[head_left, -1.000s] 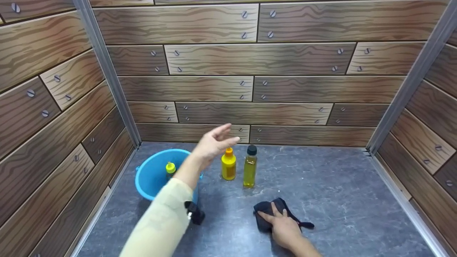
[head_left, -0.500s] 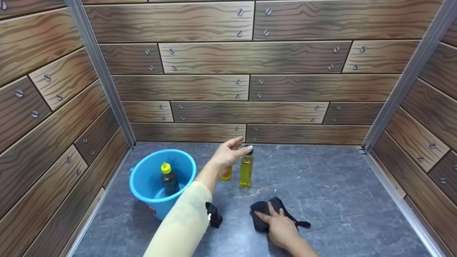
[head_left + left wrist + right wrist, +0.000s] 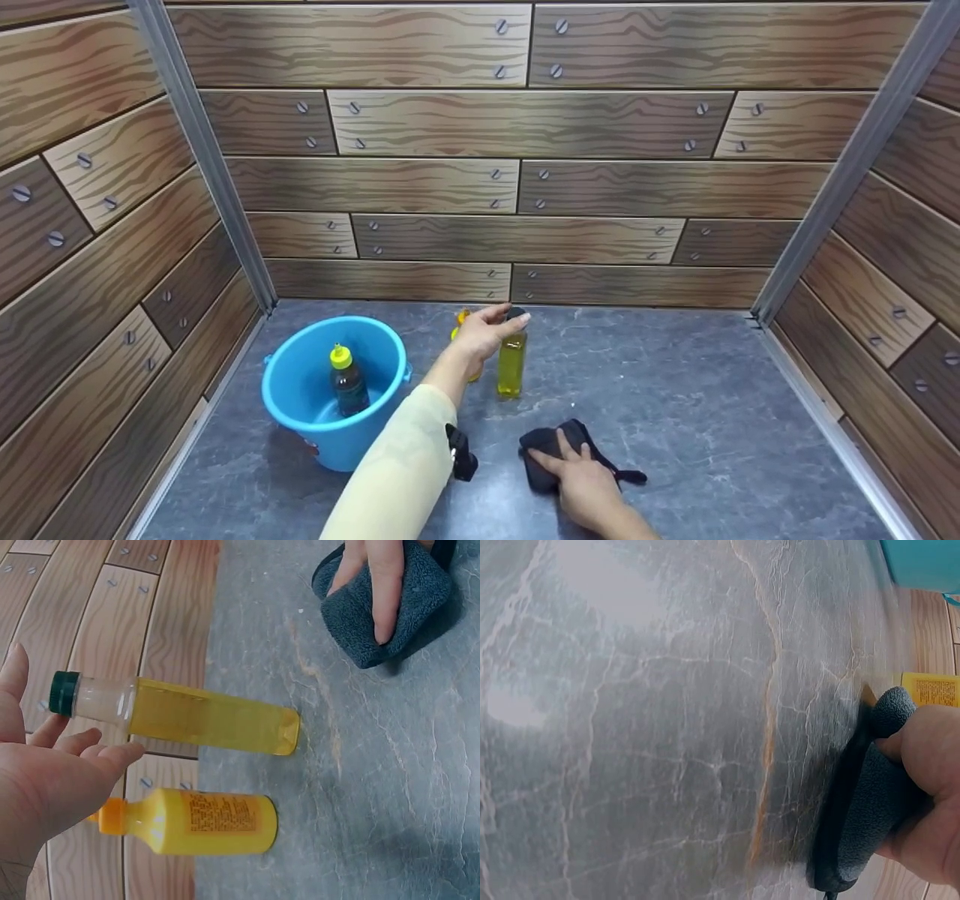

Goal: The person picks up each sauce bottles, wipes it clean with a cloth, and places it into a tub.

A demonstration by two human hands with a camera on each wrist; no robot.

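My left hand (image 3: pixel 484 335) hovers spread wide, holding nothing, just beside the oil bottle (image 3: pixel 512 358) and yellow bottle (image 3: pixel 196 822). My right hand (image 3: pixel 586 484) presses flat fingers on the dark cloth (image 3: pixel 546 454).

Three bottles: one dark in the blue bucket (image 3: pixel 334 390), one yellow (image 3: pixel 195 821), one clear with oil (image 3: pixel 180 716). One bucket, one dark cloth (image 3: pixel 551 457).

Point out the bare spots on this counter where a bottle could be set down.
The widest bare patch is the grey counter right of the clear bottle and the dark cloth, out to the right wall. The left side is crowded: blue bucket, yellow bottle, left hand. The right hand presses the cloth.
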